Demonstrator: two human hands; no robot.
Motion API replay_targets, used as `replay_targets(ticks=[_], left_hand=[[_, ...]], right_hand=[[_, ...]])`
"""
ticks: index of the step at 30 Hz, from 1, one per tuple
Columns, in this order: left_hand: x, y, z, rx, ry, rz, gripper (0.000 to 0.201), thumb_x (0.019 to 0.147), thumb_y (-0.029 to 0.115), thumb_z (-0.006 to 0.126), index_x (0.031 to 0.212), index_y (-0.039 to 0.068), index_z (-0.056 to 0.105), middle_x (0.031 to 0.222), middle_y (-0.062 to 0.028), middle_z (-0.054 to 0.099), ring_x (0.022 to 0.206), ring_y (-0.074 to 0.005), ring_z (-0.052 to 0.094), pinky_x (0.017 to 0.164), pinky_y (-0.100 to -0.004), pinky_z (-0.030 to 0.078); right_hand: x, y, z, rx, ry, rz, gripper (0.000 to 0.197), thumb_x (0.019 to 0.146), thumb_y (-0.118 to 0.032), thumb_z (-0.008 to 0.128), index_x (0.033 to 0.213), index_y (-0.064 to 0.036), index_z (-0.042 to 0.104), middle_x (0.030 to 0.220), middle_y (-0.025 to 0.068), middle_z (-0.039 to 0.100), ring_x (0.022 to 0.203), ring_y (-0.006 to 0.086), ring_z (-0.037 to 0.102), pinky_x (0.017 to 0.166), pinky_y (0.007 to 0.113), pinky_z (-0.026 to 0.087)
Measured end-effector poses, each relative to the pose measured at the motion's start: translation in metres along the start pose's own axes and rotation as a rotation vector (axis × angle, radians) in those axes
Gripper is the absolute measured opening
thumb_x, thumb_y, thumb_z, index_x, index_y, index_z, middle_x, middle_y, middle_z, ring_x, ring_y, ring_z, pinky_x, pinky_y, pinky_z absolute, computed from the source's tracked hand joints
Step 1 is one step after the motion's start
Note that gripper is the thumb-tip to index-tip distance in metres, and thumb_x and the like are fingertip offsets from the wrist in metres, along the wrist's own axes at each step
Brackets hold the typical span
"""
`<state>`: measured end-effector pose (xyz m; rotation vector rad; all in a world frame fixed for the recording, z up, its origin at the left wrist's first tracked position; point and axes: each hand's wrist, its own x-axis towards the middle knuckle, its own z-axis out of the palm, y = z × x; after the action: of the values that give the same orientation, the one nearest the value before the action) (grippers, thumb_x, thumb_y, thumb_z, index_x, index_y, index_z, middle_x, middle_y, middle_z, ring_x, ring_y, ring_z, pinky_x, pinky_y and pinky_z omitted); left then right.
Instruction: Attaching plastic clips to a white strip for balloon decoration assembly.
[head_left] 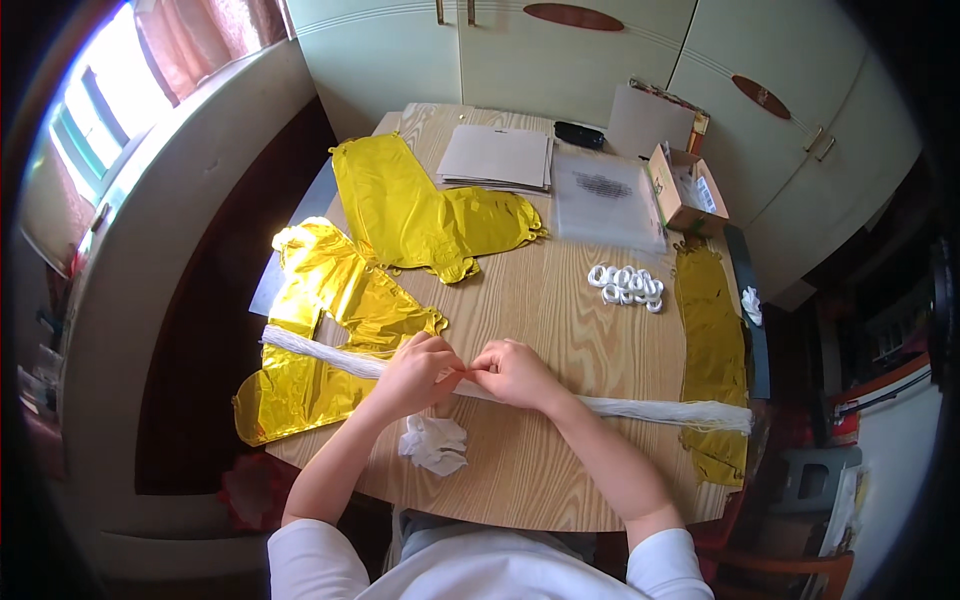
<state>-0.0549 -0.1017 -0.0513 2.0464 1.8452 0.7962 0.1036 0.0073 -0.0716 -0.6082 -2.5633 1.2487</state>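
A long bundle of thin white string (665, 410) lies across the near part of the table, from the left side to the right edge. Over its middle, my left hand (413, 377) and my right hand (513, 375) meet with thumbs and fingertips pinched together. Whatever sits between the fingertips is too small to make out. Left of my left hand, a shiny gold foil balloon (345, 295), flat and folded, lies partly under the string. Close below my left hand is a crumpled white tissue (434, 444).
Another flat gold foil balloon (405, 205) lies at the far left, and a gold foil strip (710, 325) runs along the right edge. White coiled loops (627, 286) sit right of centre. Farther back are grey card sheets (494, 155), clear plastic bags (608, 205) and a small cardboard box (690, 190).
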Motion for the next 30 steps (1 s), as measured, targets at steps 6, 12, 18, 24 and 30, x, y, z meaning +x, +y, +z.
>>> replay_targets(ticks=[6, 12, 18, 24, 30], left_hand=[[-0.002, -0.005, 0.010, -0.024, 0.011, -0.021, 0.010, 0.067, 0.010, 0.067, 0.075, 0.006, 0.063, 0.079, -0.0061, 0.058, 0.081, -0.0256, 0.052, 0.074, -0.0355, 0.044], [-0.003, 0.000, 0.013, 0.074, 0.011, -0.035, 0.013, 0.066, 0.013, 0.067, 0.073, 0.007, 0.059, 0.077, -0.0060, 0.055, 0.082, -0.0259, 0.050, 0.076, -0.0364, 0.043], [-0.005, -0.005, 0.012, 0.056, -0.012, -0.043, 0.013, 0.068, 0.016, 0.067, 0.074, 0.007, 0.060, 0.078, -0.0058, 0.054, 0.083, -0.0255, 0.050, 0.076, -0.0370, 0.042], [-0.002, 0.016, 0.000, 0.082, -0.053, 0.005, 0.014, 0.072, 0.020, 0.068, 0.078, 0.008, 0.062, 0.079, -0.0056, 0.055, 0.085, -0.0258, 0.051, 0.078, -0.0365, 0.040], [0.063, 0.092, -0.026, -0.309, -0.046, 0.293, 0.009, 0.079, 0.014, 0.062, 0.081, 0.005, 0.062, 0.096, -0.0096, 0.055, 0.084, -0.0233, 0.052, 0.081, -0.0336, 0.039]], right_hand=[[-0.003, 0.001, -0.001, -0.028, 0.080, -0.062, 0.015, 0.077, -0.020, 0.060, 0.077, -0.0062, 0.067, 0.082, 0.0081, 0.062, 0.077, 0.0285, 0.058, 0.075, 0.038, 0.046], [-0.002, -0.001, -0.003, 0.296, 0.036, 0.077, 0.014, 0.082, -0.016, 0.056, 0.081, -0.0026, 0.058, 0.076, 0.0059, 0.058, 0.071, 0.0188, 0.057, 0.068, 0.030, 0.045], [-0.011, -0.018, -0.046, 0.863, -0.295, 0.236, 0.013, 0.087, -0.011, 0.052, 0.098, -0.0054, 0.047, 0.065, -0.0045, 0.047, 0.059, 0.0032, 0.043, 0.055, 0.021, 0.038], [-0.050, -0.046, -0.119, 0.439, -0.148, 0.091, 0.025, 0.085, -0.018, 0.057, 0.104, -0.0040, 0.048, 0.057, -0.0077, 0.039, 0.052, 0.0030, 0.035, 0.048, 0.021, 0.030], [-0.062, -0.047, -0.129, 0.355, -0.054, 0.035, 0.028, 0.083, -0.014, 0.060, 0.106, -0.0049, 0.049, 0.063, -0.0059, 0.041, 0.057, 0.0035, 0.037, 0.052, 0.021, 0.032]])
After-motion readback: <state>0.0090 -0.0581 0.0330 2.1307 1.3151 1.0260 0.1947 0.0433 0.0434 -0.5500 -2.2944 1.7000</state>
